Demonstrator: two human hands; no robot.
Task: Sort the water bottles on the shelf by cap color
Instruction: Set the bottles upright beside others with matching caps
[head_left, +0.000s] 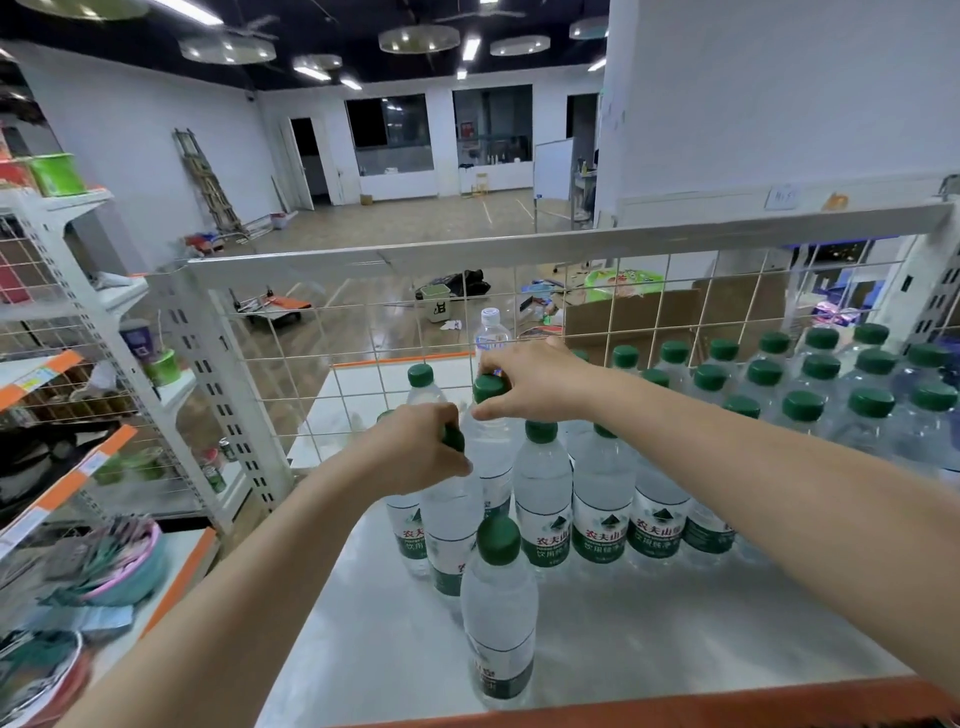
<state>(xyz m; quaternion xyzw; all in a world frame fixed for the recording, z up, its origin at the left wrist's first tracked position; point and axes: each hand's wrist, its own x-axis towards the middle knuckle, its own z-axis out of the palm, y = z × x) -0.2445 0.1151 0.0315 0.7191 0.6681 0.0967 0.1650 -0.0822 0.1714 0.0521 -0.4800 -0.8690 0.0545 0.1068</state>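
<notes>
Many clear water bottles with green caps stand on the white shelf (374, 644). My left hand (415, 449) grips the green cap of one bottle (451, 514) near the shelf's middle. My right hand (535, 379) pinches the green cap of a second bottle (491, 441) just behind it. A bottle with a white cap (491, 327) stands at the back by the wire grid. Another green-capped bottle (498, 597) stands alone near the front edge. A dense group of green-capped bottles (821, 384) fills the right side.
A white wire grid (415, 332) with a metal top rail closes the shelf's back. A second shelf unit (78, 364) with assorted goods stands to the left. The shelf's front edge carries an orange strip (675, 709).
</notes>
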